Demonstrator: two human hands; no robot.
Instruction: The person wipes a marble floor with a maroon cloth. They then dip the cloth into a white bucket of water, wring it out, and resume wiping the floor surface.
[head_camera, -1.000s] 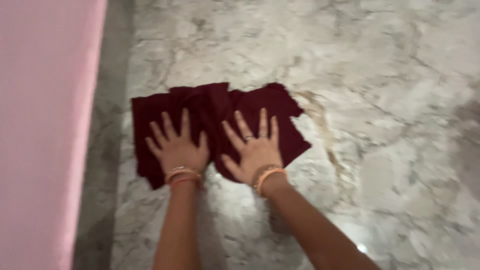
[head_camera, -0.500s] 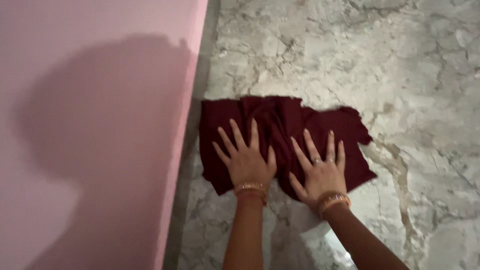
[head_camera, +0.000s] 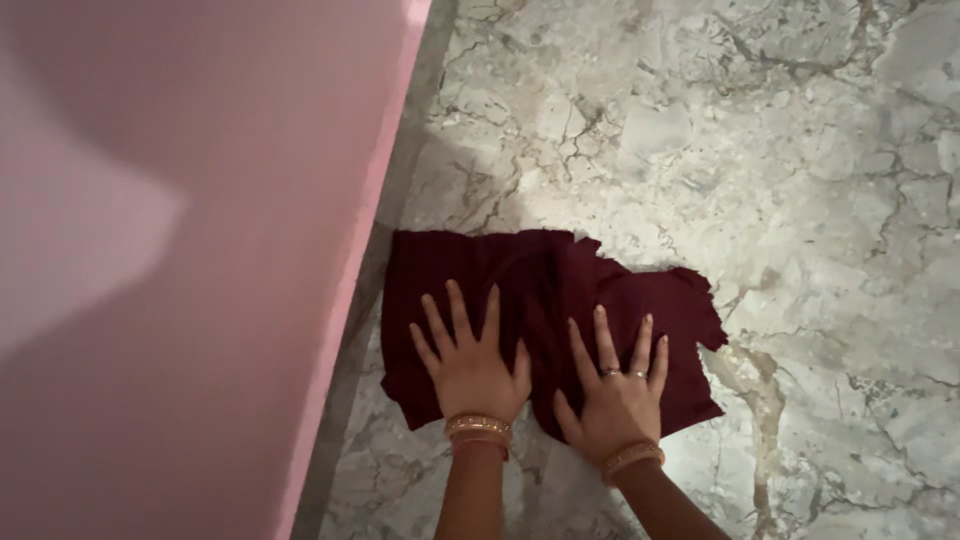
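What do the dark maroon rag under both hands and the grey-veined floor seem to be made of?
Dark maroon rag: soft woven cloth, matt, judging by its folds and ragged edge. Grey-veined floor: probably polished marble or marble-look tile, given its dark veins and faint sheen. Left hand and right hand press flat on the rag.

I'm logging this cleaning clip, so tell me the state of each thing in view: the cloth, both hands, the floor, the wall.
Dark maroon fabric cloth: spread flat on the floor, creased, edges ragged.
Left hand: open, palm down, fingers splayed, pressing the cloth.
Right hand: open, palm down, pressing the cloth.
Grey veined marble floor: glossy, with a brownish streak at the right.
Pink wall: plain, beside the cloth.
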